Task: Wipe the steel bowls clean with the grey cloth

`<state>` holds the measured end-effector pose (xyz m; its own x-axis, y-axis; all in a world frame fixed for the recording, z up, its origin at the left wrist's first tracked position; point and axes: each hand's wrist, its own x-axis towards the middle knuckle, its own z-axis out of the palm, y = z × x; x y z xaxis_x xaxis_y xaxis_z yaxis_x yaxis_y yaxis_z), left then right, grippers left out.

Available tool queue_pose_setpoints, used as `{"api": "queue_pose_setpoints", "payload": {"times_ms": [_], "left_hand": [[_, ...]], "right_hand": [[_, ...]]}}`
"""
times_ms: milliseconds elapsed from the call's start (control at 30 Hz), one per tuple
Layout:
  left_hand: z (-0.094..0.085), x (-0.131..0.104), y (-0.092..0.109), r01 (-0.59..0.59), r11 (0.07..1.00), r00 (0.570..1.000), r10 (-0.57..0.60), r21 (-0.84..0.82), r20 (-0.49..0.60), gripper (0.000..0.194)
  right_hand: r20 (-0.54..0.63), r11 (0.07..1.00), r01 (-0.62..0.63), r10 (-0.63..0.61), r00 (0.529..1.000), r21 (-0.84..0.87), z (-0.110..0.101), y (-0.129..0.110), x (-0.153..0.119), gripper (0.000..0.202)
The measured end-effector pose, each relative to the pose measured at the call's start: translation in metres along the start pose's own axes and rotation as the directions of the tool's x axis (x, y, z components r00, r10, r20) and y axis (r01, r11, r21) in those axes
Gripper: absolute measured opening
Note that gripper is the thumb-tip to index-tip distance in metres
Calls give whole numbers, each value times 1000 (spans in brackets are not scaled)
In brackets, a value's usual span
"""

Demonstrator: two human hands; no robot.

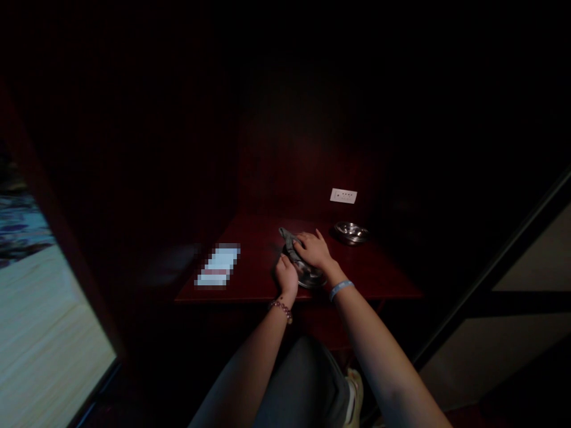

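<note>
A shiny metal bowl [310, 278] rests near the front edge of a dark red table. My left hand [286, 275] grips its left side, thumb up by the rim. A grey cloth [289, 238] lies over the bowl's upper left part, one corner sticking up. My right hand [313, 249] presses the cloth against the bowl from above, its fingers on the cloth and partly spread. What lies under the right palm is hidden.
Another metal bowl [352, 232], perhaps stacked, stands at the back right of the table [250, 285]. A blurred-out pale rectangle [218, 266] lies at the left. A white socket [343, 195] is on the back wall. Dark panels enclose both sides.
</note>
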<state>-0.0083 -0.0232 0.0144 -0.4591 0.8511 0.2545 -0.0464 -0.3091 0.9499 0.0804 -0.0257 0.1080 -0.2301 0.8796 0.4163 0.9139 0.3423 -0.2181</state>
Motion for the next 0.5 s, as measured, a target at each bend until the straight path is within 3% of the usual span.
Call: {"api": "queue_pose_setpoints", "payload": {"times_ms": [200, 367, 500], "left_hand": [[-2, -2, 0, 18, 998, 1000, -17, 60, -17, 39], [-1, -3, 1, 23, 998, 999, -21, 56, -32, 39], [0, -3, 1, 41, 999, 999, -41, 28, -20, 41]], "right_hand": [[109, 981, -194, 191, 976, 20, -6, 28, 14, 50], [70, 954, -285, 279, 958, 93, 1, 60, 3, 50], [-10, 945, -289, 294, 956, 149, 9, 80, -15, 51]]}}
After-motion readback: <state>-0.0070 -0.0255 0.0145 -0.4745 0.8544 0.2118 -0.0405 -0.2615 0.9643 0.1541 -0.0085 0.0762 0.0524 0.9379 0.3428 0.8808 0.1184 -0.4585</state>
